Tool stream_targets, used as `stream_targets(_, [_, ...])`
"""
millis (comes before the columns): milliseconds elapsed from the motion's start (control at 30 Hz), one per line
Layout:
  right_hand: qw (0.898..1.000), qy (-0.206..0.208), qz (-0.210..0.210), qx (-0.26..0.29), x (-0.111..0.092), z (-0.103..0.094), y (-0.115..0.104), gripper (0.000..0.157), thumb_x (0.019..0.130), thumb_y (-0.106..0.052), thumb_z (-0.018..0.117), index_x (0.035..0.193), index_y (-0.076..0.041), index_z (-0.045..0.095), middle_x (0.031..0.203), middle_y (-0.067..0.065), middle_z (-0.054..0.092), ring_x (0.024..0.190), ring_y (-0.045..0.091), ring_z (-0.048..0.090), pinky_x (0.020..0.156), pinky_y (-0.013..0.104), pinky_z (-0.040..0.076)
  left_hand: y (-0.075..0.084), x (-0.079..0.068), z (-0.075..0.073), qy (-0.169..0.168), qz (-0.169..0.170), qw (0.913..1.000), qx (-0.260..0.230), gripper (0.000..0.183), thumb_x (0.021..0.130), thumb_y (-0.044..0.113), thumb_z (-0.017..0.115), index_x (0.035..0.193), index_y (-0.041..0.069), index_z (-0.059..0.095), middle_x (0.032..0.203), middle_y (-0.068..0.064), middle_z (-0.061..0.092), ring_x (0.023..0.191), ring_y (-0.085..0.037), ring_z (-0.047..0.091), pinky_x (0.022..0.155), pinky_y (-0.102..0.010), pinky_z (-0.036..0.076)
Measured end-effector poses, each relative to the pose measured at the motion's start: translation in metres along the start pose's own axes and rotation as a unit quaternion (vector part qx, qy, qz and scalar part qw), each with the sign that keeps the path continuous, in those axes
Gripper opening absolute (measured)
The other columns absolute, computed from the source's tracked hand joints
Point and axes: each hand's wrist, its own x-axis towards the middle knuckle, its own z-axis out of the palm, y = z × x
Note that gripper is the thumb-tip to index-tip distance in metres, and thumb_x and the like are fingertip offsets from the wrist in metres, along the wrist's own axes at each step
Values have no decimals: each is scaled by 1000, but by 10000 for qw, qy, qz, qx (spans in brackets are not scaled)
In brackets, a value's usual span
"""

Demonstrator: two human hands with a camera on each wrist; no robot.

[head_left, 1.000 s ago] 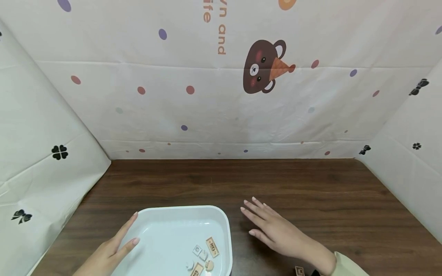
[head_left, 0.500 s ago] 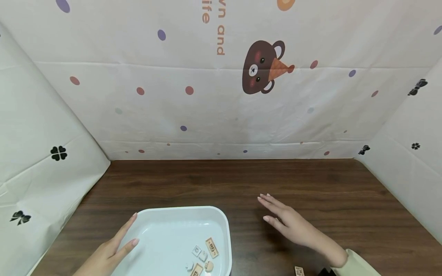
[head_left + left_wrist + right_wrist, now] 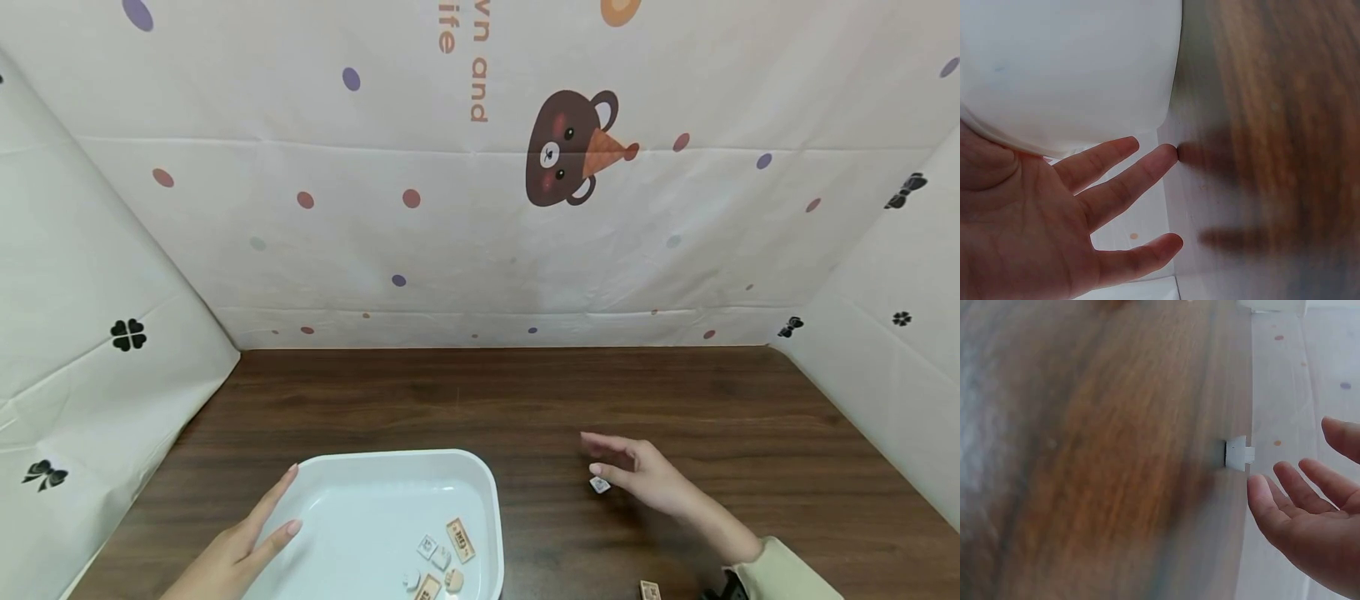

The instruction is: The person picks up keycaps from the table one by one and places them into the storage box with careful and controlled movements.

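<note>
My left hand [image 3: 232,546] lies at the left rim of a white tray [image 3: 352,517], thumb and index finger spread over its edge. In the left wrist view the other fingers [image 3: 1124,187] extend outside the tray's wall [image 3: 1097,69]. My right hand [image 3: 652,479] is low over the table to the right, its fingers loosely bent and thumb apart. Just by the thumb tip sits a small white block [image 3: 600,484] with a dark mark on top. The right wrist view shows the white block [image 3: 1235,454] just beyond the fingertips, with nothing gripped.
Inside the tray are two wooden pieces with dark print, one being a tan strip [image 3: 461,540], plus several small pieces such as a white square [image 3: 427,546] and a round tan one [image 3: 454,580]. Another wooden piece [image 3: 650,590] lies on the brown table [image 3: 525,400] near the front.
My right hand has moved rightward and down towards the table, its fingers bending from a flatter spread. The white block now shows beside its thumb. My left hand stays at the tray.
</note>
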Motion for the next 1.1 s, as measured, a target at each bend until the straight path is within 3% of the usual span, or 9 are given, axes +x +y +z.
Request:
stream_targets(133, [9981, -126, 163, 584, 0, -1, 7, 48, 89, -19, 60, 126, 9, 48, 122, 25, 54, 109, 9, 54, 83, 15, 43, -1, 0, 0, -91, -15, 10000, -13, 65, 97, 36, 42, 148, 18, 7, 148, -20, 19, 120, -48, 38, 83, -62, 39])
stream_targets(267, [9914, -346, 348, 1211, 0, -3, 11, 50, 89, -14, 59, 125, 15, 44, 122, 31, 50, 107, 15, 56, 81, 17, 46, -3, 0, 0, -234, -51, 9997, -32, 66, 97, 35, 41, 148, 17, 4, 148, -21, 16, 120, -50, 36, 83, -62, 38])
stream_targets(433, [9830, -472, 676, 1642, -1, -4, 14, 52, 86, -11, 62, 125, 17, 42, 119, 30, 52, 103, 19, 57, 79, 20, 47, -3, 0, 1, -43, 42, 10000, 61, 65, 97, 34, 43, 148, 18, 6, 147, -20, 19, 117, -48, 41, 82, -61, 40])
stream_targets(633, [9862, -434, 690, 1439, -1, -2, 17, 48, 81, -8, 67, 120, 15, 50, 110, 24, 59, 95, 16, 58, 75, 21, 48, -2, -2, 2, 323, 253, 9990, 195, 63, 96, 30, 46, 148, 20, 11, 145, -18, 26, 113, -43, 48, 79, -58, 42])
stream_targets(933, [9924, -529, 505, 988, 2, 1, 18, 37, 76, 1, 67, 110, 13, 58, 94, 18, 62, 82, 14, 58, 69, 21, 48, -1, -2, 1, 359, 279, 9988, 205, 63, 96, 30, 46, 148, 20, 11, 145, -17, 27, 113, -42, 48, 79, -58, 42])
stream_targets(1100, [9942, -483, 555, 785, 3, 2, 16, 32, 77, -2, 68, 105, 11, 61, 87, 14, 63, 77, 9, 57, 65, 21, 47, -1, -2, 1, 340, 294, 9988, 175, 63, 96, 30, 45, 148, 20, 10, 145, -17, 27, 113, -43, 48, 79, -59, 42])
